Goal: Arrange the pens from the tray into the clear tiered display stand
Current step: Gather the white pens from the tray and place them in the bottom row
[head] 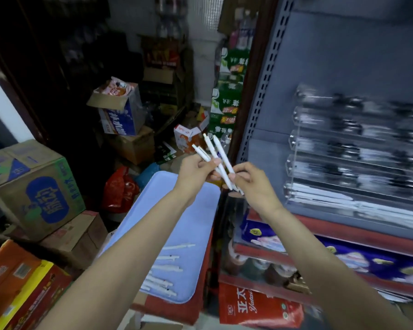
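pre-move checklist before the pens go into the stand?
1. Pens held: ok, left hand and right hand both have a grip on the white pens.
2. Pens aligned: not ok, they fan out crossed.
3. Display stand in view on the right: ok.
4. Free slot in a tier: cannot tell, stand blurred.
5. Stock left on the tray: ok, loose pens at its near end.

White pens (218, 163) bunched upright-tilted in both hands; more white pens (163, 273) lie on blue tray (177, 210); clear tiered stand (353, 148) on the shelf at right, partly filled.
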Available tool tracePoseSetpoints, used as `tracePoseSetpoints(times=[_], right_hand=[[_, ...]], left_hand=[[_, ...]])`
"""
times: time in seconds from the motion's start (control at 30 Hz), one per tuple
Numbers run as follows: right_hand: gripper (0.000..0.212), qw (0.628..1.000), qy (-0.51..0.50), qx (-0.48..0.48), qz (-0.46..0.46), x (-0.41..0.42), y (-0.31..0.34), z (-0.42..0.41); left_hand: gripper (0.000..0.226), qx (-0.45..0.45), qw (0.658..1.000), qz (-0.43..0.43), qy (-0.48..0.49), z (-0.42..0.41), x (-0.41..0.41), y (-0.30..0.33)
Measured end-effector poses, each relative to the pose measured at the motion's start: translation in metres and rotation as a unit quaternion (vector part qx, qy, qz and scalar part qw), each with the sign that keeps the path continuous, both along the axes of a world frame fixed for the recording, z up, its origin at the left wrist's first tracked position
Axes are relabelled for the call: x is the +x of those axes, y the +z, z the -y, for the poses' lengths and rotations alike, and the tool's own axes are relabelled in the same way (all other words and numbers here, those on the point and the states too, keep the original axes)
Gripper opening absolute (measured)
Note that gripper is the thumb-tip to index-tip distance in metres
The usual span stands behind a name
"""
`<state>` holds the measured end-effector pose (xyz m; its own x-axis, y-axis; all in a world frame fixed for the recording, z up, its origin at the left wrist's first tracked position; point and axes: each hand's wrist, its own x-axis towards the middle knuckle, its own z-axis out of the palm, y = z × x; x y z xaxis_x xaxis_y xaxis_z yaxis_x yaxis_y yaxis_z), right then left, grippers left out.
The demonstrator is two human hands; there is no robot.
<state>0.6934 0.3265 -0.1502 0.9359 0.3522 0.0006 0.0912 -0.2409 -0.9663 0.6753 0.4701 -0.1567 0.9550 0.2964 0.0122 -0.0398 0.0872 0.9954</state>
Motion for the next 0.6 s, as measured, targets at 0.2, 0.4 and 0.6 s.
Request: tracePoseSetpoints(times=[0.2,0.4,0.6], right_hand=[[0.009,0.999,-0.012,-0.005,0.044,0.005,0.029,0.057],[0.011,0.996,-0.011,-0.056,0.064,0.009,0.046,0.103],[0.015,0.971,-0.119,-0.131,0.158,0.017,0.053,0.144]], left_hand=[[0.008,0.010,1.000,0.015,-0.020,0.063,0.015,0.028],[0.008,0.042,0.997,0.026,-0.060,0.103,0.019,0.046],[0.013,0.155,0.985,0.046,-0.063,0.120,0.026,0.052]])
